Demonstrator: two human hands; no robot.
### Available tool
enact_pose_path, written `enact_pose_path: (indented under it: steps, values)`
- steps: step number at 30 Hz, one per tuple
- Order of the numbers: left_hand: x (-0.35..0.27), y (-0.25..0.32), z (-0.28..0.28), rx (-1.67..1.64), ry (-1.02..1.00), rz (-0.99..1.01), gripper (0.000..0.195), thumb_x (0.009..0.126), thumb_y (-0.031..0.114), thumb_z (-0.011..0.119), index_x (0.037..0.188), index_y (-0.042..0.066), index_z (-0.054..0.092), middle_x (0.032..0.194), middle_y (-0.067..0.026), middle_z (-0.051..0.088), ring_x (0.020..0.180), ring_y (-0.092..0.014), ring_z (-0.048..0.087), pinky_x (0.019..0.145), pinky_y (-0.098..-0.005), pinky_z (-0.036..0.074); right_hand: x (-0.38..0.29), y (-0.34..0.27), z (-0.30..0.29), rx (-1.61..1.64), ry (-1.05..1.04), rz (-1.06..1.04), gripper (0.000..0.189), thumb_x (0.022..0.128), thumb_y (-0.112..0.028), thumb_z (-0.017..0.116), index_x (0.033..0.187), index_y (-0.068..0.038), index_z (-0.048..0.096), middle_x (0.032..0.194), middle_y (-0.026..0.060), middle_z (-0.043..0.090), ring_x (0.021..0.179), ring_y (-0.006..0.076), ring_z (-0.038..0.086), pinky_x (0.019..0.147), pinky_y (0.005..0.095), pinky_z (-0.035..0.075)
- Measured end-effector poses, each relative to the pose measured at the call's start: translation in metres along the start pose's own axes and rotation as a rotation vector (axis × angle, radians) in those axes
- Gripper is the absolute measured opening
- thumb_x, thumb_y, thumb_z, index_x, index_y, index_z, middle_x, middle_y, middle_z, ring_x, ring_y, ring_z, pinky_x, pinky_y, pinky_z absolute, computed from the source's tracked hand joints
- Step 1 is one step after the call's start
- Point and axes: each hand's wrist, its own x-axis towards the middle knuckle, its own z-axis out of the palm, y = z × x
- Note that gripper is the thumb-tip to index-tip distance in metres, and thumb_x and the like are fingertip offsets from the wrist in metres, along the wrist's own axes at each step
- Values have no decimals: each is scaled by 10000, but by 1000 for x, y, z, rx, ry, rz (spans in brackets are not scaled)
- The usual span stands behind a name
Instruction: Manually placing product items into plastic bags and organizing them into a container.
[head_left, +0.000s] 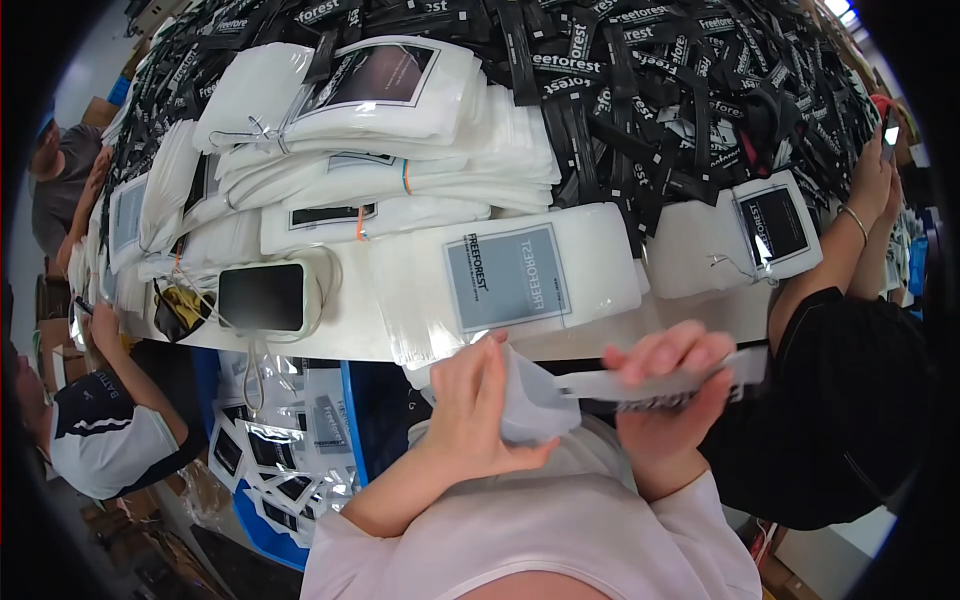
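Note:
My left hand (469, 420) grips a translucent plastic bag (534, 397) at the table's front edge. The bag's mouth is spread and faces right. Blurred by motion, my right hand (671, 401) pinches a narrow pale strip-like item (592, 385) with dark lettering along its lower side. The strip's left end is at the bag's mouth; whether it is inside cannot be made out. Just beyond my hands lies a fanned stack of flat printed plastic bags (592, 255) with a grey panel.
Bundled bags (375, 142) are piled behind, below a heap of black printed strips (637, 90). A phone (261, 298) with a cord lies front left. Under the table edge, a blue bin (354, 420) holds filled bags. Co-workers stand left (112, 427) and right (817, 405).

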Motion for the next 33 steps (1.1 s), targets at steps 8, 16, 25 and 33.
enact_pose_path:
  steps: [8, 16, 25, 33]
  values:
    - [-1, -8, 13, -60, 116, 206, 1134, 487, 407, 729, 1354, -34, 144, 1134, -247, 448, 920, -313, 489, 675, -387, 277, 2, -16, 13, -231, -70, 531, 395, 917, -395, 388, 1066, -44, 493, 1080, 175, 574, 1008, 296, 569, 981, 465, 331]
    - [3, -6, 11, -7, 178, 139, 1199, 487, 442, 739, 1336, -91, 80, 1126, -255, 443, 887, -344, 488, 660, -393, 290, 8, -10, 11, -928, -744, 327, 439, 826, 9, 435, 1260, 56, 394, 1254, 183, 449, 1256, 286, 312, 1044, 403, 175]
    - [6, 3, -8, 8, 99, 107, 1136, 507, 457, 722, 1346, -50, 149, 1164, -236, 433, 971, -319, 477, 717, -380, 268, -5, -10, -7, -1239, -652, -87, 205, 664, -193, 720, 822, -80, 654, 727, -31, 593, 854, 191, 538, 934, 401, 307]
    - [15, -3, -36, -410, -251, -233, 1060, 611, 163, 762, 1374, 0, 45, 946, -162, 574, 809, -306, 579, 718, -330, 462, 4, -7, -16, -1240, -811, -33, 181, 645, -154, 728, 775, -66, 637, 780, 9, 610, 859, 219, 545, 880, 422, 371]
